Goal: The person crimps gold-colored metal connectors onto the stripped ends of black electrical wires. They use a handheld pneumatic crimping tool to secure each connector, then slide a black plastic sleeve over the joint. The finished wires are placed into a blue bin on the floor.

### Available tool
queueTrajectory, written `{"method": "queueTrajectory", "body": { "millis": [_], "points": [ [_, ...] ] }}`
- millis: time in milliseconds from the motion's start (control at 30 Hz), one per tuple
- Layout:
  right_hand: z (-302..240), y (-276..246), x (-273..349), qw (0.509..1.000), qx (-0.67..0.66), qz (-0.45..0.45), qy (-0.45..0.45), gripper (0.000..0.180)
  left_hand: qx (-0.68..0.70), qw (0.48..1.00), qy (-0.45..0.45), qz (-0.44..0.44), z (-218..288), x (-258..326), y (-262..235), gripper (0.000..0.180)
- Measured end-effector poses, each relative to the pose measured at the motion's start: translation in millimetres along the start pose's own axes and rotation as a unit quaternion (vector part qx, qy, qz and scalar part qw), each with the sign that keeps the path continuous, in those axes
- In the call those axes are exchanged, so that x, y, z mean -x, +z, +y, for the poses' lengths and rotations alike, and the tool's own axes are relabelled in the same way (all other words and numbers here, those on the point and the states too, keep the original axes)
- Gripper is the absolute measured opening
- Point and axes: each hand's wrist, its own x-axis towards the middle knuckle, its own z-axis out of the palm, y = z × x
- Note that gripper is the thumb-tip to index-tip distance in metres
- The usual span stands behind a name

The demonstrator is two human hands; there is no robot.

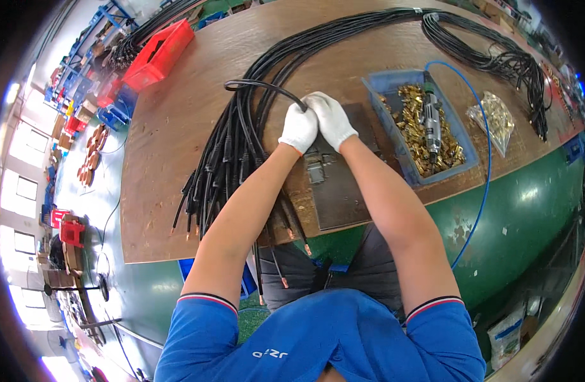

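Both my hands wear white gloves and meet above the middle of the table. My left hand (299, 128) is closed around a black cable (267, 86), which loops up from the bundle and enters between the gloves. Pressed against it, my right hand (331, 122) has its fingers curled in; whatever they grip is hidden. Below the hands, a small metal fixture (315, 168) sits on a dark plate (340, 200). A thick bundle of black cables (232, 137) lies to the left, several with bare copper ends pointing toward me.
On the right stands a blue bin (411, 178) of brass terminals (411, 121), with a power screwdriver-like tool (432, 124) lying on them. A blue hose (488, 153) curves past it. Beyond are a plastic bag of brass parts (494, 121) and more cable (470, 54). A red crate (158, 54) stands far left.
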Motion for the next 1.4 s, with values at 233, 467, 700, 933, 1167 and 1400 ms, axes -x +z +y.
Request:
{"method": "queueTrajectory", "body": {
  "millis": [233,467,700,933,1167,1400],
  "points": [
    [-52,-10,61,0.982,0.046,0.180,0.028,0.048,-0.049,0.989,-0.140,0.023,59,34,-63,0.064],
    [-99,11,125,0.993,0.069,-0.057,-0.082,0.064,0.488,0.822,-0.291,0.030,101,97,-77,0.065],
    [-111,15,125,0.951,0.215,-0.075,-0.210,0.049,0.588,0.738,-0.332,0.013,100,122,-50,0.065],
    [-111,9,124,0.935,0.233,-0.070,-0.258,0.049,0.550,0.751,-0.365,0.013,87,121,-38,0.067],
    [-115,5,123,0.930,0.249,-0.077,-0.259,0.048,0.558,0.747,-0.362,-0.005,79,126,-32,0.072],
    [-135,-48,27,0.993,0.031,0.104,0.045,0.035,0.527,0.774,-0.342,-0.073,107,122,-38,0.080]
  ]
}}
